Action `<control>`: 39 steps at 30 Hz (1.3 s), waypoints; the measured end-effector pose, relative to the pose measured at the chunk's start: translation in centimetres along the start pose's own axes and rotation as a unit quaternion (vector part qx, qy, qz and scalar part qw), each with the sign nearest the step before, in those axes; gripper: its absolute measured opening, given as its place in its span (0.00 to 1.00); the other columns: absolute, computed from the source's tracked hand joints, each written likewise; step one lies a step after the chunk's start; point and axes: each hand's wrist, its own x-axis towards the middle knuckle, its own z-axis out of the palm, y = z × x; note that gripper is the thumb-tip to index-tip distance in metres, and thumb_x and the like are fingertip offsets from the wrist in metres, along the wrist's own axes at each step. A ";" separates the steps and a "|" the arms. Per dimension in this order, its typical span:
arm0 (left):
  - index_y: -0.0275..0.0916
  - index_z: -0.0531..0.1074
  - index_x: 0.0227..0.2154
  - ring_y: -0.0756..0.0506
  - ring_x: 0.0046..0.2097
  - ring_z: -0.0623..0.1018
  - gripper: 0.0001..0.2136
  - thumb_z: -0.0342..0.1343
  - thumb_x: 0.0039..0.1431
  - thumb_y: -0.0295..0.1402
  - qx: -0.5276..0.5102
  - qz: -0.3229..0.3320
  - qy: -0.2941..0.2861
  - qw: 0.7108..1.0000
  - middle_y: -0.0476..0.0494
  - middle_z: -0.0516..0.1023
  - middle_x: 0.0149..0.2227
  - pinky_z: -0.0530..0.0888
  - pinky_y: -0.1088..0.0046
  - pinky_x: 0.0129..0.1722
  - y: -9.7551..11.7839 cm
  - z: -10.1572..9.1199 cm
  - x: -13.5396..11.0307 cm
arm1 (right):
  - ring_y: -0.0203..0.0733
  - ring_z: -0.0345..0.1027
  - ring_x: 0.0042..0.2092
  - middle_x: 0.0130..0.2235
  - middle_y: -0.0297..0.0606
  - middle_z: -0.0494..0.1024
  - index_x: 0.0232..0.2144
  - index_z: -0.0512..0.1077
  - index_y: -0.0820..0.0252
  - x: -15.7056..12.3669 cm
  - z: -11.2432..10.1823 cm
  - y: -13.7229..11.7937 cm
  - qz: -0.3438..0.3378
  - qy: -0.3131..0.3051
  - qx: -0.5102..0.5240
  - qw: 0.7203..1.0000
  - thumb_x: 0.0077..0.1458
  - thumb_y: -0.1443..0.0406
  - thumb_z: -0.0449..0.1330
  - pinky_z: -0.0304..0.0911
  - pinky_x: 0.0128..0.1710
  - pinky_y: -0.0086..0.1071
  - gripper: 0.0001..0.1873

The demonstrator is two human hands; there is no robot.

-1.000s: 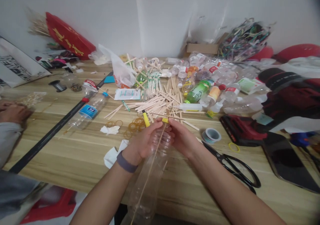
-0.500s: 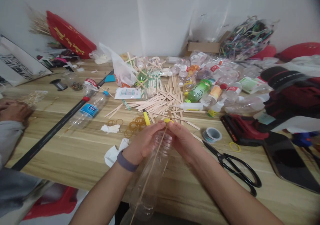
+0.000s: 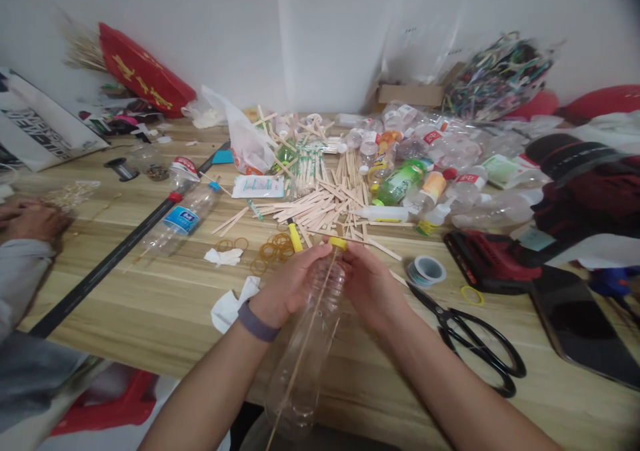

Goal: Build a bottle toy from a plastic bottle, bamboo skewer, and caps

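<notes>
A clear plastic bottle (image 3: 305, 351) with a yellow cap (image 3: 338, 243) points away from me over the table's near edge. A thin wooden skewer (image 3: 300, 364) runs lengthwise inside it and sticks out past its base. My left hand (image 3: 290, 281) is closed around the bottle's neck from the left; a purple band sits on that wrist. My right hand (image 3: 370, 284) is closed on the neck from the right, fingertips just below the cap.
A heap of wooden sticks (image 3: 320, 204) and empty bottles (image 3: 430, 164) fills the table's middle. Rubber bands (image 3: 273, 247), a tape roll (image 3: 424, 270), black scissors (image 3: 475, 337), a red tool (image 3: 487, 257) and a phone (image 3: 590, 331) lie nearby. Another person's hand (image 3: 30, 217) rests at far left.
The bottle has shifted slightly right and both hands have closed in a little tighter around its neck below the cap.
</notes>
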 end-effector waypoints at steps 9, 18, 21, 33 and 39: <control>0.37 0.78 0.28 0.47 0.28 0.77 0.09 0.57 0.60 0.35 0.006 -0.003 -0.002 1.000 0.43 0.80 0.24 0.71 0.71 0.36 0.3 -0.1 0.0 | 0.36 0.58 0.28 0.25 0.31 0.65 0.24 0.66 0.57 -0.1 0.1 0.2 -0.003 0.020 0.022 1.000 0.39 0.51 0.73 0.58 0.29 0.31 0.23; 0.38 0.76 0.25 0.48 0.29 0.77 0.09 0.60 0.59 0.35 -0.001 0.013 0.013 1.000 0.46 0.80 0.26 0.71 0.72 0.35 0.8 -0.1 -0.3 | 0.40 0.65 0.37 0.30 0.32 0.71 0.23 0.69 0.56 -0.5 -0.3 0.4 -0.062 0.080 0.030 0.994 0.39 0.57 0.69 0.64 0.42 0.32 0.14; 0.38 0.75 0.24 0.48 0.28 0.77 0.11 0.58 0.60 0.36 -0.004 0.014 0.017 1.000 0.46 0.80 0.25 0.72 0.72 0.34 1.0 -0.1 -0.4 | 0.40 0.66 0.39 0.32 0.33 0.74 0.25 0.72 0.57 -0.5 -0.1 0.6 -0.045 0.079 0.008 0.996 0.41 0.58 0.71 0.63 0.41 0.30 0.14; 0.40 0.76 0.34 0.48 0.30 0.77 0.04 0.59 0.59 0.34 -0.031 -0.014 -0.005 0.999 0.49 0.78 0.28 0.73 0.70 0.36 -0.2 1.7 -1.1 | 0.36 0.61 0.24 0.24 0.32 0.73 0.28 0.73 0.59 0.0 -0.5 -0.4 0.045 0.015 -0.016 0.999 0.34 0.47 0.77 0.52 0.21 0.28 0.28; 0.39 0.78 0.42 0.40 0.36 0.81 0.17 0.54 0.61 0.45 -0.005 -0.101 -0.105 0.989 0.39 0.82 0.38 0.77 0.61 0.37 -0.2 1.0 -4.0 | 0.43 0.70 0.31 0.37 0.35 0.80 0.33 0.72 0.55 -0.2 -0.5 -2.8 0.046 0.017 0.015 0.999 0.33 0.48 0.78 0.64 0.27 0.34 0.30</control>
